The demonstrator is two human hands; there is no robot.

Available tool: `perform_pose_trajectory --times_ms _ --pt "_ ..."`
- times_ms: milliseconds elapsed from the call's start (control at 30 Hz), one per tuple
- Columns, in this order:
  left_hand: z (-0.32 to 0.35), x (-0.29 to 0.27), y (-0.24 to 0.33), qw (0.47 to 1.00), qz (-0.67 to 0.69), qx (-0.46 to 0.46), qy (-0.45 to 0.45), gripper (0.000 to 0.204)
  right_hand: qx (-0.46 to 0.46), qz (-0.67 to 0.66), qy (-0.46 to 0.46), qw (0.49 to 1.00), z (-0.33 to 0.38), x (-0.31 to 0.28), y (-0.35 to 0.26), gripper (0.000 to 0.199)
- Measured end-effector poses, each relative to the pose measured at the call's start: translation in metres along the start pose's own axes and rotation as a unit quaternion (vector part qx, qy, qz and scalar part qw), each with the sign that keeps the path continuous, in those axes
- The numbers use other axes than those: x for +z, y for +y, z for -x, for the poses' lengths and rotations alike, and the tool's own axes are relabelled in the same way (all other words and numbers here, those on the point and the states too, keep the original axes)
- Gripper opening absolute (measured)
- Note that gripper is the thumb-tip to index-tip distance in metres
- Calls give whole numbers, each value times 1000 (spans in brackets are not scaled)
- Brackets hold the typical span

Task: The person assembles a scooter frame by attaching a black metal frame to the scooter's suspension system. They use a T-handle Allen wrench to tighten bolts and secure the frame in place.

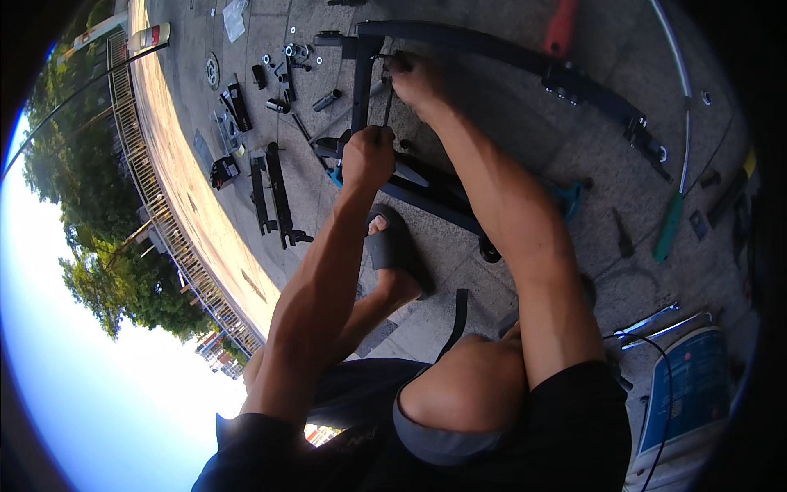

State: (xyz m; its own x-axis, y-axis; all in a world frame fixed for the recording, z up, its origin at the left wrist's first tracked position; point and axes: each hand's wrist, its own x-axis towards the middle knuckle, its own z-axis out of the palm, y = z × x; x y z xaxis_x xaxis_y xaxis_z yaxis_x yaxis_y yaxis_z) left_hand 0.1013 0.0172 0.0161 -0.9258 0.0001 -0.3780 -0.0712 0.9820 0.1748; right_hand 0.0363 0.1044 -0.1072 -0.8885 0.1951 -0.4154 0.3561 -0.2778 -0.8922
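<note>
Both hands are up on a black metal frame (492, 51) lying on the paved floor (508, 131). The left hand (368, 156) is balled into a fist around the lower end of a thin dark tool (387, 105), so those fingers are wrapped tight on it, thumb side up. The tool runs up from that fist toward the frame's long curved bar, right next to the upright black post (361, 82) that meets the bar at a corner.

The right hand (416, 80) sits just above, at the top end of the same tool, where it meets the bar. Its fingers (399, 63) are curled in together over that spot, but I can't tell if they're pinching the tool, a bolt or the bar itself, too small and shadowed.

A foot in a grey slide sandal (392, 250) is planted just below the left fist. Loose black brackets (275, 193) and small bolts and washers (295, 53) are scattered on the floor off to the left, well apart from the hands. A green-handled tool (668, 230) lies off to the right.
</note>
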Motion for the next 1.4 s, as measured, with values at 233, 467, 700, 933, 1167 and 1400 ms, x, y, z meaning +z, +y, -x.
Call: perform_pose_trajectory --times_ms 233,467,700,933,1167,1400 --pt "-23 15 -32 983 -162 54 -68 32 74 -21 -17 997 6 -7 -4 38" --pt "1 -7 29 987 108 -55 -102 31 65 -114 32 991 2 -18 -10 30" --pt "8 -33 75 957 278 -68 -43 34 207 -299 -55 930 -3 -24 -46 17" --pt "10 -43 96 917 377 -116 -55 32 275 -297 -53 913 -5 -25 -63 19" --pt "0 -53 96 893 436 -93 -62 30 258 -275 -26 926 -5 -20 -66 19" --pt "-6 -61 67 781 588 -205 -49 28 197 -201 10 959 -9 0 -46 22"
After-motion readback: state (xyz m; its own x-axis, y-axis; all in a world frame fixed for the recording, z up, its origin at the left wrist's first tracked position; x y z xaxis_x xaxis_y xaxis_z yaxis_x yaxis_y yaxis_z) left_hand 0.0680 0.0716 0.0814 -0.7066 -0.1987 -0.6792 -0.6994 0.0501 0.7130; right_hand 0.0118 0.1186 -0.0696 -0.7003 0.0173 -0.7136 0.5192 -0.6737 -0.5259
